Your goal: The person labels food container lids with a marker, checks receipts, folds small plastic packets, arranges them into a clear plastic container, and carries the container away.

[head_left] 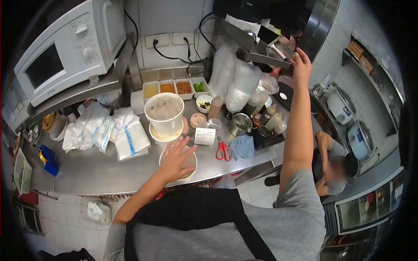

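Note:
My left hand (176, 160) lies spread and flat over a round white tub (190, 168) near the counter's front edge. Just behind it, a larger lidded white tub (164, 108) with writing on its lid is stacked on another tub (159, 135). Raised to the far right, my right hand (301, 65) has its fingertips at the corner of a metal shelf (272, 58), beside a white marker-like stick (278, 52). Its fingers look partly extended, and I see nothing held in them. Between the arms are a white printed label (204, 136), red-handled scissors (224, 150) and a blue cloth (242, 146).
Plastic bags (91, 126) are piled on the left of the counter (96, 172). Topping trays (167, 88), squeeze bottles (215, 106) and wrapped stacked containers (241, 87) stand behind. A microwave (72, 48) overhangs at upper left. Another person (333, 169) is low at right.

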A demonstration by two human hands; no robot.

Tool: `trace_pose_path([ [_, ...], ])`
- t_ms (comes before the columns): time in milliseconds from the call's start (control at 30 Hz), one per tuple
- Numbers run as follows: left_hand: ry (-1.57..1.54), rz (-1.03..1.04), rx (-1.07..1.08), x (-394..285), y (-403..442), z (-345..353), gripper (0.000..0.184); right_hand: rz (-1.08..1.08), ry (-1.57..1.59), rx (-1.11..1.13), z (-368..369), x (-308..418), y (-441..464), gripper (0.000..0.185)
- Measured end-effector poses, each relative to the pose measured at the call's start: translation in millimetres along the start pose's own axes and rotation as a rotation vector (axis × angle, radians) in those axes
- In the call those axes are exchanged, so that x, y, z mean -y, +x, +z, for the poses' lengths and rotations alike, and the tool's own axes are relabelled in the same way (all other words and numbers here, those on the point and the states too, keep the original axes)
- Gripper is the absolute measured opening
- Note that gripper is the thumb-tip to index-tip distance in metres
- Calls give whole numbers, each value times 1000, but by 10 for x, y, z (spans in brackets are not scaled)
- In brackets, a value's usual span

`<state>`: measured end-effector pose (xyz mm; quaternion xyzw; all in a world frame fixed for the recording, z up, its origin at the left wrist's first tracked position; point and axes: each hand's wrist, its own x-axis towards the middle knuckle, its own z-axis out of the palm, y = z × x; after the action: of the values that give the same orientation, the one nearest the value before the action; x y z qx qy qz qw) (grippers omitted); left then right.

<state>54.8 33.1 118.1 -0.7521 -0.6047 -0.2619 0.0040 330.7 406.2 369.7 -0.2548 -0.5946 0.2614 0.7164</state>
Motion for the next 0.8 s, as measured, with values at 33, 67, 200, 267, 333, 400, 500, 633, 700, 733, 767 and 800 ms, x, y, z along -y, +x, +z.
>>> trace_pose_path([
  [33,-77,22,-123,91,-69,-50,65,-17,18,0,29,1,71,31],
  [67,-153,46,-244,150,-136,-91,62,-6,15,19,32,8,137,31],
  [200,-84,-207,-608,421,-663,-189,20,12,-52,152,184,241,-141,30],
  [267,-12,-380,-731,648,-1022,-278,8,-91,54,282,379,312,-360,34],
  [333,-22,-574,-869,878,-1385,-425,5,38,109,365,561,553,-644,35],
  [400,197,-657,-966,1139,-1757,-749,9,7,200,491,669,617,-784,38],
  [500,276,-805,-1213,1464,-2253,-1361,14,-22,277,598,793,878,-1060,37],
  [633,578,-958,-1396,1995,-3025,-2052,17,-129,377,745,950,1210,-1416,37],
  [700,606,-1050,-1398,2171,-3276,-2368,17,-136,374,757,1068,1332,-1588,37],
  [733,618,-1093,-1398,2259,-3379,-2511,17,-126,375,770,1143,1365,-1661,37],
  [767,630,-1130,-1381,2357,-3473,-2644,18,-117,375,781,1228,1401,-1738,37],
  [800,641,-1166,-1365,2439,-3532,-2788,19,-108,375,791,1323,1446,-1819,37],
])
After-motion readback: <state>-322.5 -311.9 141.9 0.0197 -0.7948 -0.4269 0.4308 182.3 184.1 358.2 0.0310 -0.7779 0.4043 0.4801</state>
